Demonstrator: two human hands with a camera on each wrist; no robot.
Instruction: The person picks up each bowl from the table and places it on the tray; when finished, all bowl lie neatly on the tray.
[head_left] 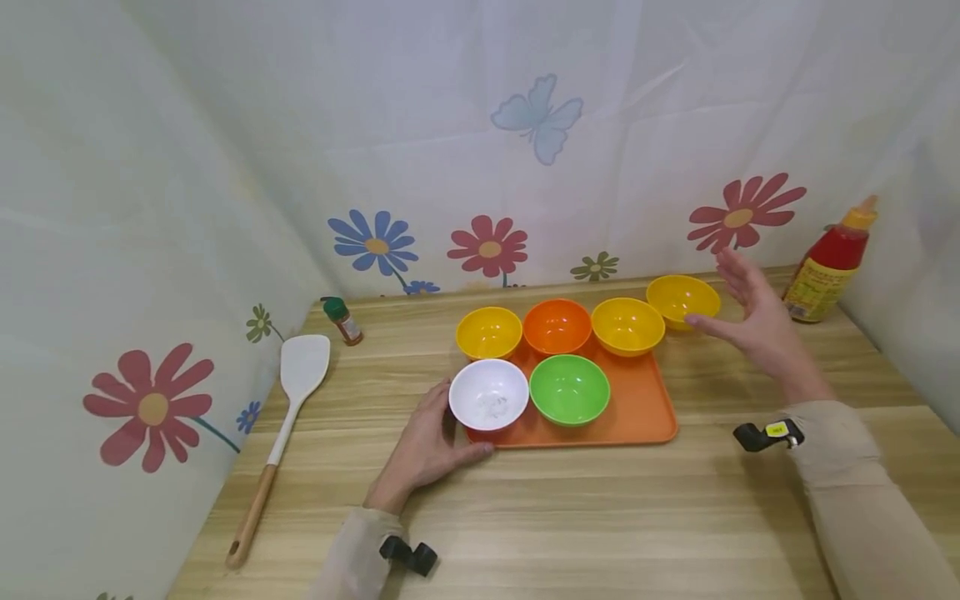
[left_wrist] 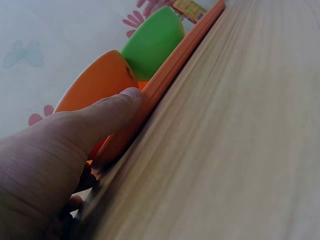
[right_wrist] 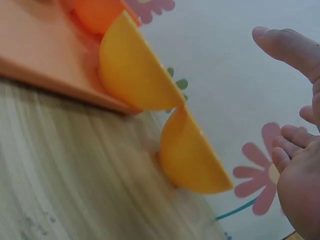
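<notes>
My left hand (head_left: 426, 446) holds the front left corner of an orange tray (head_left: 643, 410), its thumb along the rim; the other fingers are partly hidden. Just beside it, a bowl with a white inside (head_left: 489, 395) and orange outside stands on the tray, next to a green bowl (head_left: 570, 390). Behind them are a yellow bowl (head_left: 489, 334), an orange bowl (head_left: 557, 327) and a second yellow bowl (head_left: 628, 327). Off the tray's back right corner, one more yellow bowl (head_left: 681, 298) touches its neighbour. My right hand (head_left: 761, 329) hovers right of that bowl, fingers spread, holding nothing.
At the back right stands a red sauce bottle (head_left: 821, 279) with a yellow label. A white spatula (head_left: 302, 367) with a wooden handle lies along the left, near a small green-capped jar (head_left: 343, 321). Flower-printed curtain (head_left: 600, 192) borders the wooden table (head_left: 585, 517).
</notes>
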